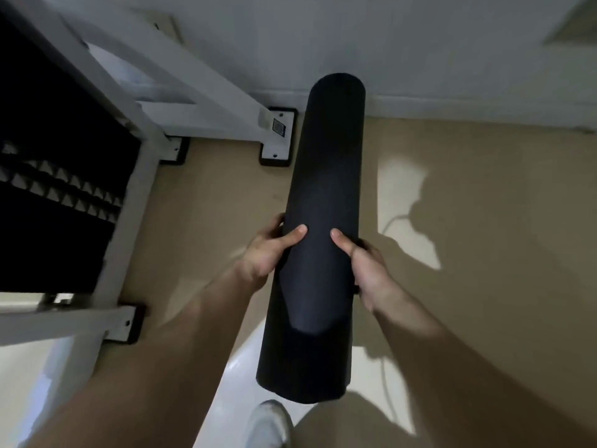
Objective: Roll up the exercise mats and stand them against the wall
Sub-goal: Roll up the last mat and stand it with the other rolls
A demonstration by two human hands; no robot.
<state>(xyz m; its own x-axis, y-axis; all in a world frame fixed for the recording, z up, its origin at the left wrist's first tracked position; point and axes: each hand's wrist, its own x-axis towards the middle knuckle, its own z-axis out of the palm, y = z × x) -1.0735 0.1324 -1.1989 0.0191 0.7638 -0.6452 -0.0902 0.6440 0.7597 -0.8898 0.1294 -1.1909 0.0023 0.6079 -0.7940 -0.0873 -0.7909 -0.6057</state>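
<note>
- Left forearm (145,367) and right forearm (468,367) are seen reaching forward from the lower corners of the view. Between them, at the bottom edge, a pale shoe (269,421) is planted on the floor (484,205).
- One black mat (326,189) is held in the air in front of the person. It is already rolled into a tight tube, and the edge of its outer layer is seen as a curved line on the nearer part.
- The left hand (263,253) is wrapped round the left side of the roll, with the thumb laid on the front and the fingers curled behind. The right hand (370,270) grips the opposite side in the same way. Both hands are closed firmly on the mat, at about its middle.
- The near end of the roll is pointed toward the camera. The far end is directed down to where the floor meets the wall (452,43), just beside a foot of a white rack (137,202).
- Whether that far end touches the floor or the wall cannot be told.
- The rolling of this mat is judged to be finished. The standing of it against the wall appears to be in hand but is not completed, since the mat is gripped by both hands.
- No other mat is shown, so how many remain cannot be said.
</note>
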